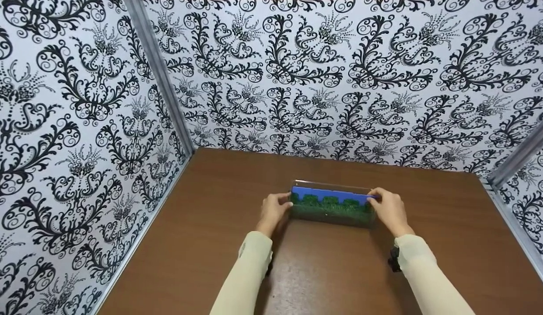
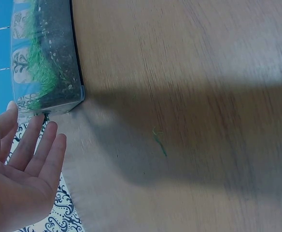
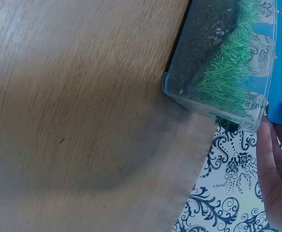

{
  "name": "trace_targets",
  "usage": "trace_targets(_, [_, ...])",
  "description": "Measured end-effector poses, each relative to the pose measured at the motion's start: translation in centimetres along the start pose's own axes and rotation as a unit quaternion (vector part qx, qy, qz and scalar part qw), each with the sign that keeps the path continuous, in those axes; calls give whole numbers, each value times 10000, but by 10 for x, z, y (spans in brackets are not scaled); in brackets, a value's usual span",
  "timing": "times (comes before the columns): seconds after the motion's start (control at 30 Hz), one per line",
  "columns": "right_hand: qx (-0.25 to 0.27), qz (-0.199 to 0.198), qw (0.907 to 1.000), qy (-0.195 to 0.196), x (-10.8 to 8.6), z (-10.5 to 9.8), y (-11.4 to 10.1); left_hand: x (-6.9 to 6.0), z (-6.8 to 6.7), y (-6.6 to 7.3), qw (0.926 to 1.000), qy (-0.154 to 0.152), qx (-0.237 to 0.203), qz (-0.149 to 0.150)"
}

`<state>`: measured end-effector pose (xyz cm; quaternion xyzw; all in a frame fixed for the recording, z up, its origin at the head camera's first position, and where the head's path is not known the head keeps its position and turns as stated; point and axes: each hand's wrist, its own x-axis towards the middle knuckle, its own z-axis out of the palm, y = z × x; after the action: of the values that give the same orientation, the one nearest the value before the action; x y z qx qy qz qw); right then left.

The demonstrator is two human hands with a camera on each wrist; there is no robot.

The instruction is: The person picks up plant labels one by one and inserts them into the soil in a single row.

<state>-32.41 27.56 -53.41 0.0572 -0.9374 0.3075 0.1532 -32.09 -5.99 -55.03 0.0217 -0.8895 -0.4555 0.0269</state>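
Observation:
A clear rectangular tank (image 1: 332,218) of dark soil and bright green grass (image 3: 228,77) stands on the table. Along its upper back runs a blue panel (image 1: 332,191) with a notched lower edge; whether it sits inside or behind the rear wall I cannot tell. My right hand (image 1: 388,211) pinches the panel's right end between thumb and fingers. At the tank's left end, my left hand (image 1: 273,211) touches the corner with thumb and forefinger. The left wrist view shows that hand's other fingers (image 2: 54,159) spread and nearly straight. A dark green tuft (image 3: 228,124) shows beyond the tank's right end.
The brown wooden table (image 1: 218,210) surrounds the tank. A green strand (image 2: 159,141) and small specks lie on it. White walls with black scrollwork (image 1: 306,65) close in the back and sides, with grey metal posts (image 1: 159,74) at the corners.

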Motion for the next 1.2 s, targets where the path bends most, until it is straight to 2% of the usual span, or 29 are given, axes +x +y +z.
trace_targets(0.47, [-72, 98, 9999, -32, -1, -3, 2, -1, -1, 2, 10000, 44, 8, 47])
trace_targets(0.7, [-57, 148, 9998, -88, -3, -2, 3, -2, -1, 1, 10000, -21, 46, -52])
trace_targets(0.9, [-28, 134, 9998, 116, -4, -2, 4, -1, 0, 1, 9999, -34, 52, -110])
trace_targets(1.07, [40, 30, 9996, 280, -5, -1, 5, 0, 0, 1, 9999, 18, 109, 48])
trace_targets(1.2, [104, 25, 9996, 265, -7, -1, 5, -2, -1, 2, 9998, 30, 116, 127])
